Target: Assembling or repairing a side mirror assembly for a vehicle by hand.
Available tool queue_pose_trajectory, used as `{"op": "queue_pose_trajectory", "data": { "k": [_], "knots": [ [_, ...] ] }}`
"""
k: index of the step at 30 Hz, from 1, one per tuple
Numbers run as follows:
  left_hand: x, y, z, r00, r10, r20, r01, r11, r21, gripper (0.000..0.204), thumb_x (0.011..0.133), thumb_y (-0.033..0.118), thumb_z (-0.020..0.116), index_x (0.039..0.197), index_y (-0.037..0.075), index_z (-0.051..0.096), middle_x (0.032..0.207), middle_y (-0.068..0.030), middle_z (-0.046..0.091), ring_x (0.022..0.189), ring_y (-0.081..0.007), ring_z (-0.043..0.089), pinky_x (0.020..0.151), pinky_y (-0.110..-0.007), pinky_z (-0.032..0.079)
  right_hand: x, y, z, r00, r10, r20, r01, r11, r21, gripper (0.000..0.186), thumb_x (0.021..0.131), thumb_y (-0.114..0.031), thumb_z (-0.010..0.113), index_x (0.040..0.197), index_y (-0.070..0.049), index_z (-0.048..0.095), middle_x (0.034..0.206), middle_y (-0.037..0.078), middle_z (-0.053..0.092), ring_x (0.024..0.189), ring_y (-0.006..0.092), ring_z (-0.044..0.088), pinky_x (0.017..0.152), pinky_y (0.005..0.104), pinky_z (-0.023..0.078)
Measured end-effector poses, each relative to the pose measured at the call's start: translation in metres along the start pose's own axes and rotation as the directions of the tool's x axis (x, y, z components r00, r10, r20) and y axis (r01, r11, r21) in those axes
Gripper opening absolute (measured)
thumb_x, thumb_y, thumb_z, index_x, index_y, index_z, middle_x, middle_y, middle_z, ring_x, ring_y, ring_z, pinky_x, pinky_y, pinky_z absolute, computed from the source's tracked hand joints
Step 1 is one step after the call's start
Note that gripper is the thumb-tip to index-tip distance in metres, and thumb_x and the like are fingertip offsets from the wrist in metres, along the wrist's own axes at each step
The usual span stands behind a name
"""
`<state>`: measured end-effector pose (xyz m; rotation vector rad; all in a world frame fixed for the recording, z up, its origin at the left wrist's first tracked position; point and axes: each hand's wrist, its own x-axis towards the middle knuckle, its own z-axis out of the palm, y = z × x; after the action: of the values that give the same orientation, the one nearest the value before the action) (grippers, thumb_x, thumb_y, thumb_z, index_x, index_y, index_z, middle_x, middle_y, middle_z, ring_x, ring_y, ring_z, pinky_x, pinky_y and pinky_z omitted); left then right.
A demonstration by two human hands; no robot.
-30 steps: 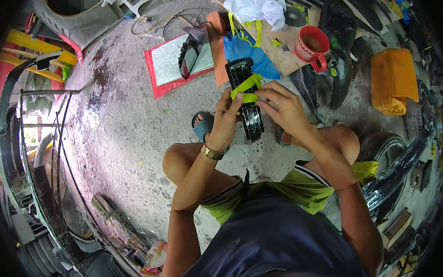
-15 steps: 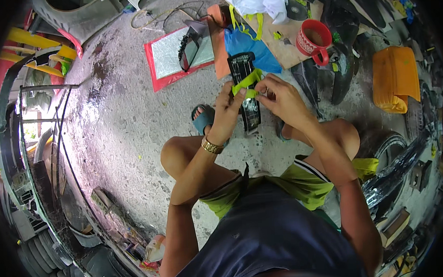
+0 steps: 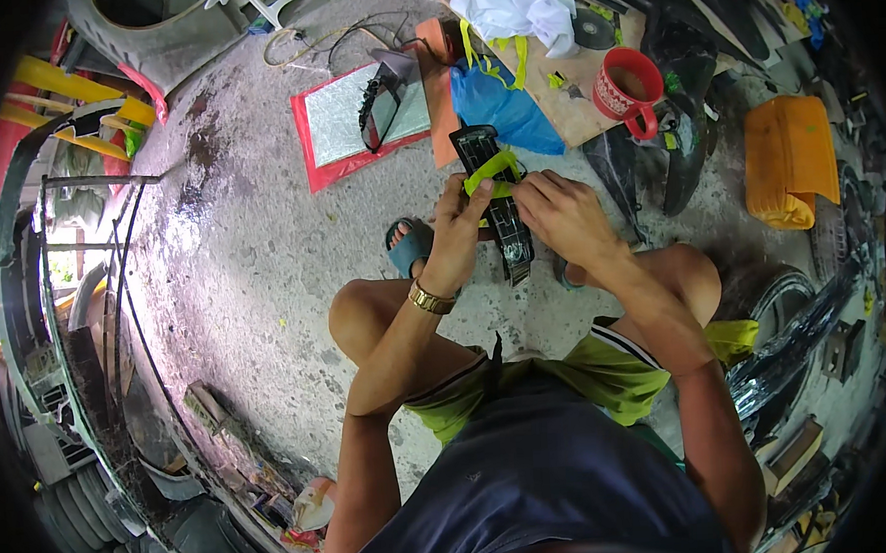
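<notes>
Between my knees is a long black plastic part (image 3: 511, 238) with a slotted face, tilted slightly, its far end leaning left. A yellow-green strip (image 3: 492, 169) loops across its middle. My left hand (image 3: 453, 224) is closed on the left edge of the black part, with the thumb by the strip. The fingers of my right hand (image 3: 563, 210) are pinched together at the strip's right side, close against the part. Its fingertips are partly hidden, and so is the underside of the part.
Ahead, a framed black piece (image 3: 381, 109) lies on a silvery sheet with a red border (image 3: 322, 163). A blue plastic bag (image 3: 500, 113) is beside a board holding a red mug (image 3: 614, 97) and white cloth (image 3: 514, 12). An orange container (image 3: 790, 163) stands right; a metal frame (image 3: 54, 307) stands left.
Both hands and the black part have shifted slightly toward me. The strip's loop looks drawn closer to the part, and my right fingers are more tightly bunched.
</notes>
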<state>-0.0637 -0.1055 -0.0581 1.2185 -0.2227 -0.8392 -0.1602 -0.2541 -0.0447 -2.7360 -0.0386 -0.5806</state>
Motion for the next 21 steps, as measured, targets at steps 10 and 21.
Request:
{"op": "queue_pose_trajectory", "data": {
  "k": [10, 21],
  "knots": [
    [0.004, -0.007, -0.008, 0.99, 0.112, 0.088, -0.13, 0.964, 0.23, 0.024, 0.097, 0.027, 0.061, 0.104, 0.006, 0.051, 0.089, 0.0013, 0.057, 0.077, -0.0039, 0.054, 0.061, -0.022, 0.047, 0.006, 0.006, 0.001, 0.966, 0.256, -0.022, -0.203, 0.81, 0.55, 0.009, 0.081, -0.002, 0.063, 0.087, -0.003, 0.056, 0.076, 0.008, 0.06, 0.061, 0.024, 0.06, 0.057, 0.0327, 0.048],
    [-0.006, 0.004, 0.004, 0.996, 0.079, -0.028, -0.08, 0.997, -0.009, 0.025, 0.097, 0.027, 0.061, 0.107, 0.005, 0.052, 0.088, 0.0011, 0.059, 0.074, -0.003, 0.054, 0.06, -0.021, 0.044, 0.0, 0.005, -0.011, 0.99, 0.13, -0.051, -0.108, 0.947, 0.302, 0.019, 0.085, -0.011, 0.068, 0.102, -0.003, 0.065, 0.099, 0.008, 0.065, 0.083, 0.0256, 0.066, 0.067, 0.0329, 0.053]
  ]
}}
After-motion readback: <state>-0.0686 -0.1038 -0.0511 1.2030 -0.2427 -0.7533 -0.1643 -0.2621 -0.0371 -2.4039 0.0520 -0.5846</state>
